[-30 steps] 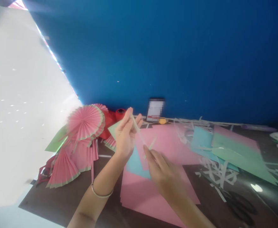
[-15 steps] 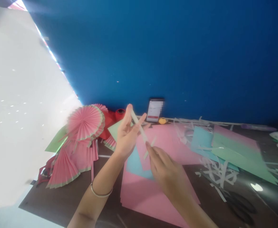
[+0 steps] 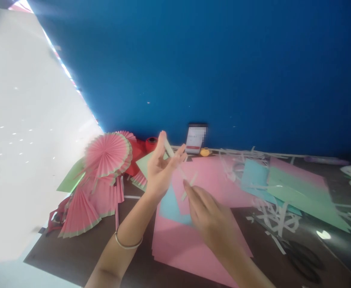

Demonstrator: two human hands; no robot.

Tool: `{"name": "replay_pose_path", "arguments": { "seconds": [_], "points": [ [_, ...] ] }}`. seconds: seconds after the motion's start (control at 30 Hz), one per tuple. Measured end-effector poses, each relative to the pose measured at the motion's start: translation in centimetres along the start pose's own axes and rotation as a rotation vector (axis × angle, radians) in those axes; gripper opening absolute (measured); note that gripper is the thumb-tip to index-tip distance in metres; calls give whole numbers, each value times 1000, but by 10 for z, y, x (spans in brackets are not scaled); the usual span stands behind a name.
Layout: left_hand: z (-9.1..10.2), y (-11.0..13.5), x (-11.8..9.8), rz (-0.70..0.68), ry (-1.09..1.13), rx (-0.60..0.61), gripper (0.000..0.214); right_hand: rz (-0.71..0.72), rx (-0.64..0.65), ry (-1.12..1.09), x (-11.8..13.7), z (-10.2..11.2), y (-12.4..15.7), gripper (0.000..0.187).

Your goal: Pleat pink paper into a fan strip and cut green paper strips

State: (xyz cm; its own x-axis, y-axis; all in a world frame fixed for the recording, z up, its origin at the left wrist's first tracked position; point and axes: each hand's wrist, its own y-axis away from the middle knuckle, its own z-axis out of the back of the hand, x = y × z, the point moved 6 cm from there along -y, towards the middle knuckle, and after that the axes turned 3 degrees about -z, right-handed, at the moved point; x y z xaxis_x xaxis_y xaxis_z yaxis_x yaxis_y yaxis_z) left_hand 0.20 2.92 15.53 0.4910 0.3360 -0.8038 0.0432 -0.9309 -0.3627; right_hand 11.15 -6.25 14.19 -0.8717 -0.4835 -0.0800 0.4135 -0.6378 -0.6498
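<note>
A narrow pale strip (image 3: 169, 148), probably of paper, slants between my hands above the pink sheets. Its upper end sits in my left hand (image 3: 161, 170), pinched by the fingers and thumb, with other fingers stretched out. My right hand (image 3: 207, 208) has thumb and forefinger pressed together at the strip's lower end, where it looks thin and faint. Beneath them lie a stack of pink sheets (image 3: 190, 256) and a light blue sheet (image 3: 172, 208). Another short pale strip (image 3: 189, 187) shows beside my right fingertips; whether it is held I cannot tell.
Pink pleated paper fans (image 3: 106, 154) are piled at left, near a red tape roll (image 3: 151, 143). A phone (image 3: 195, 139) leans against the blue wall (image 3: 208, 72). At right lie white paper scraps (image 3: 279, 218), green sheets (image 3: 307, 196) and dark-handled scissors (image 3: 305, 256).
My left fingers have shifted slightly along the strip, the outstretched ones now closer together. The strip's lower part looks fainter. My right hand is nearly still.
</note>
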Motion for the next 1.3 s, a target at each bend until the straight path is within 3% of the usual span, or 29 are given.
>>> {"name": "replay_pose_path", "arguments": {
  "seconds": [0.33,0.67,0.87,0.97,1.13,1.3],
  "points": [
    [-6,1,1,6,-81,118,74,5,-9,-1,-2,-2,-5,38],
    [-6,-1,1,-112,-240,249,70,-22,-7,-48,-3,0,-7,38],
    [-12,-2,3,-106,-318,275,88,-61,26,-113,-7,-2,-6,39],
    [-12,-2,2,-104,-300,265,88,-184,31,-301,-13,-6,-4,36],
    [-11,0,-5,-38,-232,216,84,-663,44,-771,-30,-18,0,28],
    [-14,3,-10,73,-110,147,77,-850,167,-927,-34,-26,-2,36]
  ]
}}
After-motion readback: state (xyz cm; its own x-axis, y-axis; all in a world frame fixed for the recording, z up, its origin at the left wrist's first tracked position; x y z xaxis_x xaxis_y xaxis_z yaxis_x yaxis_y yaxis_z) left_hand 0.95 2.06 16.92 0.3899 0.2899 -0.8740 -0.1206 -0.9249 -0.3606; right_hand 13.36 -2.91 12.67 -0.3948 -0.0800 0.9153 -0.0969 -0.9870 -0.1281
